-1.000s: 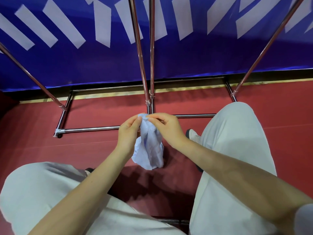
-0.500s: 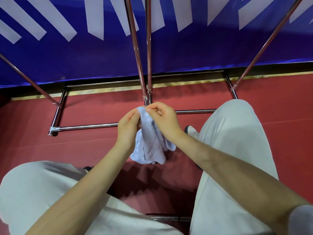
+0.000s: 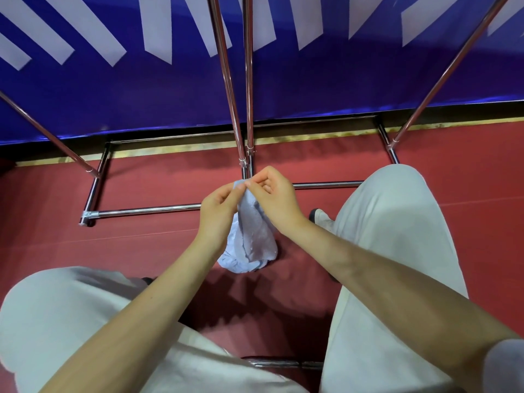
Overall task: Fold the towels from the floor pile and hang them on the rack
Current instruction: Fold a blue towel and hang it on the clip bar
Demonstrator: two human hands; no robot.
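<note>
Chrome tube rack (image 3: pixel 141 210) stands ahead of me on the red floor, its uprights rising just beyond my hands. From them the crumpled pale-blue towel (image 3: pixel 249 242) hangs straight down, long axis vertical. My left hand (image 3: pixel 219 207) and right hand (image 3: pixel 273 197) pinch its top edge together, equally near.

Bright even light, soft shadows – wide-angle edge distortion

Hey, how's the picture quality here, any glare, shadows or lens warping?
Head view: wide-angle lens splays the rack poles outward; bright glints streak the chrome; soft shadows on the red floor below the towel; hands and towel are sharp.
</note>
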